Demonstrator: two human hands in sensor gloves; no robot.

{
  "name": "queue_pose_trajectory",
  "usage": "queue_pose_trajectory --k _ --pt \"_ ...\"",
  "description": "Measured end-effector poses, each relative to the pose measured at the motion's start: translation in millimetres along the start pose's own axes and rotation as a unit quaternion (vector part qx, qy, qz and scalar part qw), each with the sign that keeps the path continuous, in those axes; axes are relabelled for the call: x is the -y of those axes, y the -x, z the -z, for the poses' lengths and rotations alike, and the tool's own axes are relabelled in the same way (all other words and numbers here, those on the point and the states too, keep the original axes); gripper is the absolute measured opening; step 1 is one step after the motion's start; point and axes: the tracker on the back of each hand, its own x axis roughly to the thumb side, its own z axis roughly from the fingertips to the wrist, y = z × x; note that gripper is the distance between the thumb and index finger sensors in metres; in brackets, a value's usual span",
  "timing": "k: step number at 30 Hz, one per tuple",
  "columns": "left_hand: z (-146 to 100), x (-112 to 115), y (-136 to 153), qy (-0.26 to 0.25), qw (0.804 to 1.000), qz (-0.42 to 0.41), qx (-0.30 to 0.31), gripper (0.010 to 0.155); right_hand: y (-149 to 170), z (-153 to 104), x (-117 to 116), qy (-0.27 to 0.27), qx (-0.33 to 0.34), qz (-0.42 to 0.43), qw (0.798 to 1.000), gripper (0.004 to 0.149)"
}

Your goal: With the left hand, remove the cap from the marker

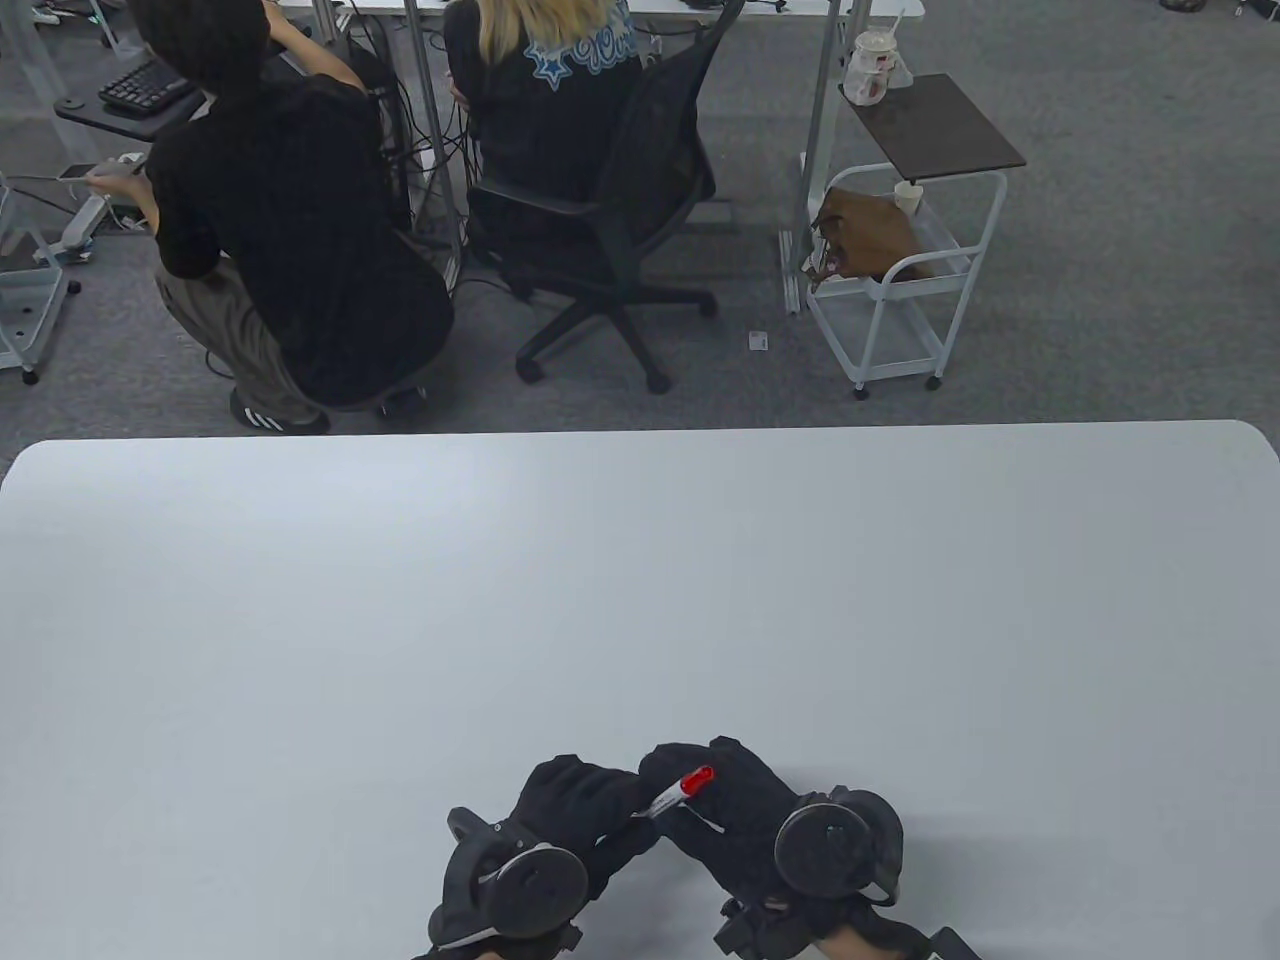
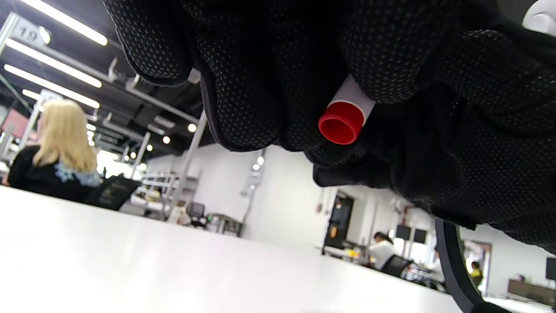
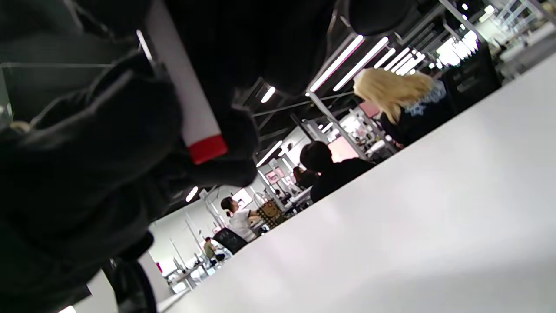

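Observation:
A white marker [image 1: 668, 795] with a red end [image 1: 698, 780] is held between both gloved hands just above the table's near edge. My left hand [image 1: 590, 800] grips its lower left part and my right hand [image 1: 745, 800] grips the upper right part, with the red end lying across its fingers. In the left wrist view a short red end [image 2: 342, 123] and a bit of white barrel poke out from between black fingers [image 2: 243, 87]. In the right wrist view the white barrel [image 3: 182, 87] runs down to a red band [image 3: 208, 149] and on into the glove. I cannot tell which red part is the cap.
The white table [image 1: 640, 600] stretches out beyond the hands. Beyond its far edge are two people with their backs turned, an office chair [image 1: 610, 220] and a white trolley [image 1: 900, 270] on the carpet.

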Motion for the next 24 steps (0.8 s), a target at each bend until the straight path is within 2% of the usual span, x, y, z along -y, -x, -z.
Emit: queue_pose_trajectory --k 2,6,8,10,11,12,14,16,18,21,24 --pt "0 2 -3 -0.002 1.0 0.012 0.0 0.045 -1 0 0 0.009 0.0 0.004 1.0 0.045" --pt "2 6 -3 0.025 0.999 0.032 -0.003 0.044 -6 -1 0 0.004 0.012 -0.062 0.998 0.045" --pt "1 2 2 0.046 0.996 0.071 -0.011 0.047 -11 -1 5 0.018 0.02 -0.094 0.995 0.045" --pt "-2 -3 7 0.018 0.994 0.105 -0.019 0.052 -16 -1 10 0.017 0.028 -0.152 0.988 0.045" --pt "-3 -6 9 0.003 0.993 0.115 -0.021 0.055 -19 -1 11 0.015 0.033 -0.205 0.978 0.045" --pt "-3 -10 11 -0.003 0.993 0.118 -0.03 0.058 -23 -2 10 0.01 0.043 -0.276 0.96 0.045" --pt "-4 -13 13 -0.012 0.993 0.109 -0.033 0.063 -27 -2 2 -0.013 0.052 -0.428 0.902 0.045" --pt "-4 -13 12 -0.013 0.993 0.112 -0.026 0.065 -27 -4 -7 -0.035 0.052 -0.497 0.865 0.046" --pt "-5 -12 9 -0.013 0.991 0.132 -0.015 0.066 -23 -4 -13 -0.055 0.056 -0.496 0.865 0.046" --pt "-4 -8 3 0.003 0.989 0.146 0.013 0.065 -15 -2 -19 -0.093 0.035 -0.438 0.894 0.047" --pt "-3 -3 -2 0.011 0.989 0.146 0.03 0.059 -13 -2 -22 -0.107 0.037 -0.439 0.891 0.047"
